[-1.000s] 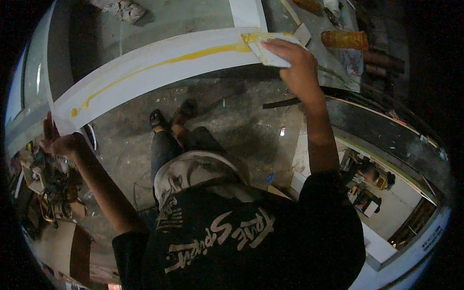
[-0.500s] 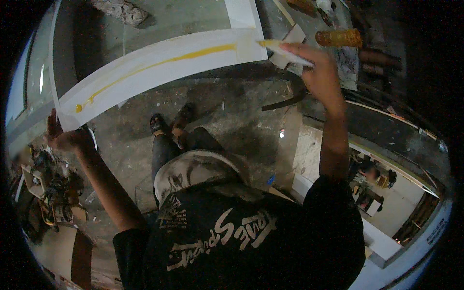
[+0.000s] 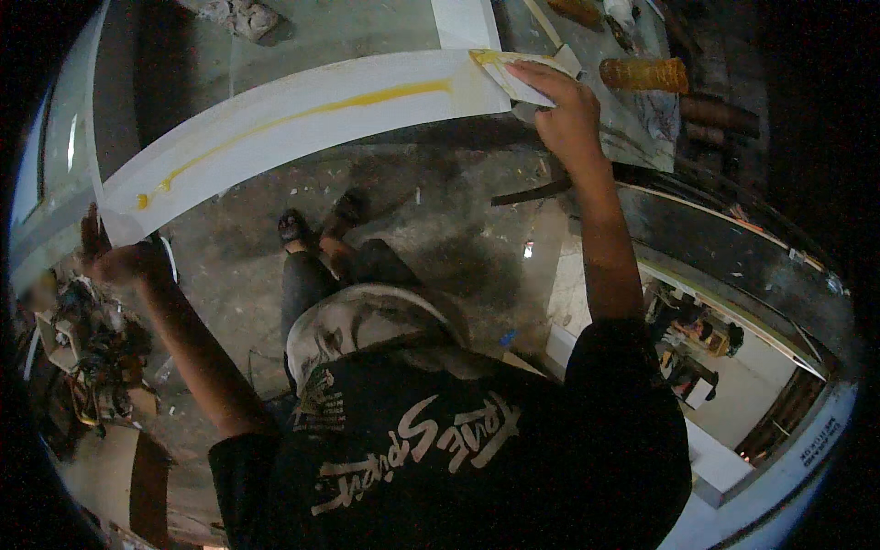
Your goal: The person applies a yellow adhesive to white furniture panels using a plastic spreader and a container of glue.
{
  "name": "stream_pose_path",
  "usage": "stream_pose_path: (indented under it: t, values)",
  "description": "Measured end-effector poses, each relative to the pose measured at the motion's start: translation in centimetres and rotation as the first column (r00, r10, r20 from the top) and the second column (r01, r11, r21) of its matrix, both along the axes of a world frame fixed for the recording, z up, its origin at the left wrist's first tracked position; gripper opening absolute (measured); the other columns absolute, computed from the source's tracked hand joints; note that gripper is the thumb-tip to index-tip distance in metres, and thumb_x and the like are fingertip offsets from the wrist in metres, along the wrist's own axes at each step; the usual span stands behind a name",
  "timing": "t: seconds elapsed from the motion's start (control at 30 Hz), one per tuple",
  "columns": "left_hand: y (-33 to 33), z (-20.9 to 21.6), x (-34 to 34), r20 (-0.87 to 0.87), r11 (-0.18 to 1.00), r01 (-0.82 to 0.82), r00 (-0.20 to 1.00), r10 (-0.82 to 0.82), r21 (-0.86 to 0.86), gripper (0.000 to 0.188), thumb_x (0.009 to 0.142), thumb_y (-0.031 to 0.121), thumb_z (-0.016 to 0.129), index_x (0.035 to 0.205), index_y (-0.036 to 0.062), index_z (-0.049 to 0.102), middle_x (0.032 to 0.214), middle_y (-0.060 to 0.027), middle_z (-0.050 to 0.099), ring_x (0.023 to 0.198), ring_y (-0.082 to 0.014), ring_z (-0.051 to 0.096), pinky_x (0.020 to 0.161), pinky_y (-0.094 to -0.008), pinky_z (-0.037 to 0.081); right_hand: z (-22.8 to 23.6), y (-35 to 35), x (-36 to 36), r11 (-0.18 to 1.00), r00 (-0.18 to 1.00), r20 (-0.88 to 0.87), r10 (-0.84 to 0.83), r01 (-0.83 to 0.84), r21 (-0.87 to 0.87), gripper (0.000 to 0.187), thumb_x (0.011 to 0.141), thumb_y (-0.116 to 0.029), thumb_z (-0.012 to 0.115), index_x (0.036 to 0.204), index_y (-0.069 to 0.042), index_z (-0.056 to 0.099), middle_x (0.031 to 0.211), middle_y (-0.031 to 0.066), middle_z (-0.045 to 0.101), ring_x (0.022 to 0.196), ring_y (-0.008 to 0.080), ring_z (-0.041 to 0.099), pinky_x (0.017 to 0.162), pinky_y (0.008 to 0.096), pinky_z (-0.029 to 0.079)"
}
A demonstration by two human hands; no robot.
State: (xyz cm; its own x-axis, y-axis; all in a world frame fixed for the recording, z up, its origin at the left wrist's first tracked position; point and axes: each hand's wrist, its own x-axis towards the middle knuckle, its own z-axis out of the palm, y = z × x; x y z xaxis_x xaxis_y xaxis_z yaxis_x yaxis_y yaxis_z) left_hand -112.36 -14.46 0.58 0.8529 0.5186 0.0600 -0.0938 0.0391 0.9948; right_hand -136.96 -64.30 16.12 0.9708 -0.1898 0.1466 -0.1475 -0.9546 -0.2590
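Note:
A long white board (image 3: 339, 123) lies across the workbench with a streak of yellow glue (image 3: 302, 117) along its length. My left hand (image 3: 119, 261) is at the board's left end, its fingers wrapped around the edge there. At the opposite end, my right hand (image 3: 570, 110) pinches a flat white spreader (image 3: 524, 84) with yellow glue on its left corner. The spreader is tilted over the board's right end; I cannot tell whether its edge touches the surface.
A yellow-brown cylinder (image 3: 643, 75) lies on the bench (image 3: 367, 32) at the right. A crumpled grey cloth (image 3: 240, 16) rests at the far left. Tangled cables and scraps (image 3: 87, 357) are heaped on the left, and a dark curved strip (image 3: 532, 192) is beside my right forearm.
My right hand has moved left with the spreader, which now overlaps the board's right end. My left hand has stayed at the left end.

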Motion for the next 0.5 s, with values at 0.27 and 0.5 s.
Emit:
stream_pose_path:
  t: [0.27, 0.5]
  values:
    - [2.0, 1.8, -1.7, 0.353, 0.383, 0.511, 0.840, -0.412, -0.769, 0.054, 0.095, 0.037, 0.033, 0.119, -0.0043, 0.058, 0.120, -0.0231, 0.063, 0.109, -0.0372, 0.061, 0.101, -0.0531, 0.047, 0.4, 0.3, 0.3, 0.997, 0.994, -0.078, -0.074, 0.077, 0.032, 0.063, 0.065, 0.013, 0.055, 0.117, -0.018, 0.070, 0.119, 0.0079, 0.067, 0.111, 0.0274, 0.063, 0.095, 0.0344, 0.050]
    - [0.6, -0.2, 0.1, 0.001, 0.978, -0.025, 1.000, 0.026, -0.206, 0.054, 0.096, 0.035, 0.030, 0.114, -0.0050, 0.061, 0.116, -0.0236, 0.064, 0.108, -0.0401, 0.060, 0.098, -0.0531, 0.048, 1.3, 0.4, -0.2, 1.000, 0.959, -0.284, -0.006, 0.000, -0.022, 0.056, 0.066, 0.008, 0.063, 0.115, -0.018, 0.070, 0.115, 0.0089, 0.068, 0.107, 0.0300, 0.064, 0.094, 0.0402, 0.050]
